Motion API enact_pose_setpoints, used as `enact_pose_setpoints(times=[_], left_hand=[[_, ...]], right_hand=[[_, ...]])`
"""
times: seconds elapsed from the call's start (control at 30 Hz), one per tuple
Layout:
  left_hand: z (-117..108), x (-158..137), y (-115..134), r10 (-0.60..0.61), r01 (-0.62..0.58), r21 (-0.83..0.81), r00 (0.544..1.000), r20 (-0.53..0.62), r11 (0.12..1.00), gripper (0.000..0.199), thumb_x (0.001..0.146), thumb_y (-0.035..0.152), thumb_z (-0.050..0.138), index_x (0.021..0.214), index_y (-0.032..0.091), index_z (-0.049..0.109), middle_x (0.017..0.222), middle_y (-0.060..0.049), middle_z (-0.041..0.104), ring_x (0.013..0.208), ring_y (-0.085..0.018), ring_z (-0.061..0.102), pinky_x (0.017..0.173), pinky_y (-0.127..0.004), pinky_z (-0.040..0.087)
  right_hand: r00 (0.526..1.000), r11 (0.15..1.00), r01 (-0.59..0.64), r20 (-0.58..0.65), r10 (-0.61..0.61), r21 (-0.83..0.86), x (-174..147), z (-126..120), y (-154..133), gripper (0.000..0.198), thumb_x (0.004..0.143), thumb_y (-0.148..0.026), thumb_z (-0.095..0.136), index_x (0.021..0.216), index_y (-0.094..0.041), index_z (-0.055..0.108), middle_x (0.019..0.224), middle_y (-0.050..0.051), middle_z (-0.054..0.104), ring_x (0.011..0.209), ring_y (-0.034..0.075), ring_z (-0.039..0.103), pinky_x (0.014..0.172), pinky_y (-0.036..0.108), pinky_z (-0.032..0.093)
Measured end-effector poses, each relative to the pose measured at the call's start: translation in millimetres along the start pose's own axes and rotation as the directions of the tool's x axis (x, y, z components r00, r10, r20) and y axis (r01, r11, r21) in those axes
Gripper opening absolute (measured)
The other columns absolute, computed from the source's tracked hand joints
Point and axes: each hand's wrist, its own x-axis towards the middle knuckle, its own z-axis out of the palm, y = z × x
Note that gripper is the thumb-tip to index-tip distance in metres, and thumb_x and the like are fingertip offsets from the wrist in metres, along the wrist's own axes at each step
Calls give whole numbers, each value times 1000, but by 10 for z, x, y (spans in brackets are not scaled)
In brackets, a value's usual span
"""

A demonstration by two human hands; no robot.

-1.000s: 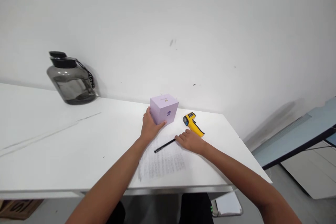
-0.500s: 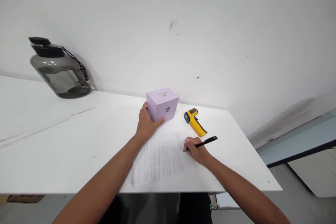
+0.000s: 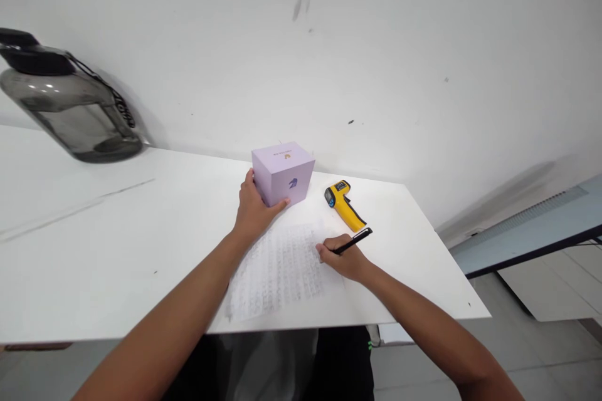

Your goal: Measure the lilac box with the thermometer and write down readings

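My left hand point(image 3: 254, 208) grips a lilac cube-shaped box point(image 3: 285, 169) at its near left corner, fingers along the left side and thumb on the front face. The box stands on the white table and bears a small logo on top and a purple figure in front. Below it lies a sheet of paper point(image 3: 277, 272) covered in rows of writing too blurred to read. My right hand point(image 3: 345, 260) rests at the sheet's right side, closed around a black pen point(image 3: 354, 240) whose lower end points down at the paper.
A yellow and black infrared thermometer point(image 3: 347, 205) lies right of the box, just beyond my right hand. At the back left stands a large grey see-through water bottle point(image 3: 78, 113) with a black lid. The white table point(image 3: 117, 232) meets the wall behind; its right edge slants toward me.
The view has shifted, so the bottle, box and thermometer sit further left and higher in the picture. The pen's upper end has swung slightly left. Both hands keep their holds.
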Motion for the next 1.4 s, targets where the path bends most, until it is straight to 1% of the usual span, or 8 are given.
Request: enact_pose_setpoints(times=[0.07, 0.17, 0.3, 0.5, 0.73, 1.0, 1.17, 1.4], left_hand=[[-6, 2, 14, -7, 6, 10, 999, 48, 1000, 122, 58, 50, 88, 157, 29, 20, 149, -17, 39, 139, -39, 41, 105, -58, 46], [-15, 5, 34, -9, 6, 38, 998, 60, 999, 123, 60, 49, 87, 158, 28, 16, 151, -18, 37, 140, -39, 38, 107, -59, 44], [-13, 3, 43, -5, 2, 49, 998, 64, 999, 122, 60, 49, 86, 157, 27, 16, 150, -17, 37, 140, -40, 38, 106, -60, 45], [-7, 5, 49, 5, -7, 33, 998, 62, 999, 120, 60, 47, 86, 156, 27, 18, 149, -17, 37, 139, -40, 39, 105, -60, 45], [-4, 7, 60, 4, -5, 24, 999, 55, 1000, 122, 58, 46, 87, 156, 27, 18, 149, -18, 37, 139, -40, 38, 107, -61, 42], [-17, 3, 97, -28, 24, 43, 997, 73, 999, 123, 59, 46, 87, 157, 25, 16, 150, -18, 36, 141, -40, 37, 109, -61, 41], [-6, 4, 68, -15, 13, 37, 998, 65, 999, 123, 58, 47, 87, 157, 26, 16, 150, -18, 36, 140, -41, 37, 108, -63, 41], [5, 2, 55, -6, 4, 31, 998, 67, 1000, 123, 59, 47, 87, 157, 26, 16, 151, -18, 35, 140, -41, 37, 108, -63, 42]], right_hand=[[999, 1000, -10, 35, 10, 17, -4, -14, -14, 51, 90, -52, 58, 49, -22, 53, 48, -1, 54, 49, 13, 48, 48, 27, 39], [997, 999, -16, 82, 12, 48, -3, -33, -33, 48, 91, -46, 55, 51, -21, 54, 51, 0, 56, 50, 13, 48, 50, 27, 38], [998, 999, -26, 54, 24, 45, 5, -37, -42, 45, 91, -46, 54, 53, -21, 54, 50, -1, 52, 50, 13, 46, 50, 27, 36], [1000, 1000, -4, 28, 4, 4, 4, -32, -46, 48, 91, -47, 53, 51, -22, 45, 50, -2, 45, 49, 12, 41, 51, 28, 33], [991, 998, -42, 133, 34, 56, 0, -65, -46, 49, 89, -49, 56, 51, -21, 44, 52, -1, 49, 51, 11, 42, 52, 27, 33], [995, 998, -52, 82, 48, 45, -3, -52, -27, 46, 90, -48, 52, 53, -21, 44, 53, -1, 45, 52, 11, 39, 53, 28, 30], [998, 999, -33, 60, 32, 12, -7, -51, -26, 49, 91, -49, 50, 53, -22, 36, 52, -3, 36, 51, 10, 32, 51, 28, 25], [997, 999, -33, 67, 32, 8, -9, -55, -27, 52, 91, -53, 51, 53, -23, 30, 53, -4, 34, 51, 10, 31, 51, 28, 26]])
